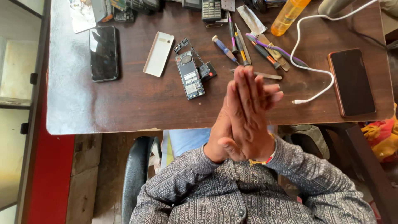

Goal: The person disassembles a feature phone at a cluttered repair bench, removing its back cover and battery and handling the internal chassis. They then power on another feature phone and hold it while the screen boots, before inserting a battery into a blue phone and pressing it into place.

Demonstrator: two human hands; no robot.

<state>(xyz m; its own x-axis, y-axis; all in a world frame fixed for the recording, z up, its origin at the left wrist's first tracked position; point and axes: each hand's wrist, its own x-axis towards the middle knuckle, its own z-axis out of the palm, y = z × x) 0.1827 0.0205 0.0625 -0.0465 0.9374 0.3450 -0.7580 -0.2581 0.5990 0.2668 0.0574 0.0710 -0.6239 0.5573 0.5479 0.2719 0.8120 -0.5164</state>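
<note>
My left hand (216, 139) and my right hand (250, 120) are pressed flat together, palm to palm, fingers straight and pointing away from me, above the near edge of the dark wooden table (124, 103). Neither hand holds anything. A beaded band circles my right wrist. Just beyond the fingertips lie metal tweezers (262, 75). To their left an opened small phone (189, 76) shows its circuit board. A small black part (208, 71) and a white back cover (158, 54) lie beside that phone.
Several screwdrivers (232, 43) lie at the back. A black smartphone (103, 53) is at left, a brown-cased smartphone (352, 82) at right. A white cable (315, 70) loops between. An orange bottle (289, 16) and a keypad phone (211, 9) sit at the far edge. A black chair (137, 174) is below.
</note>
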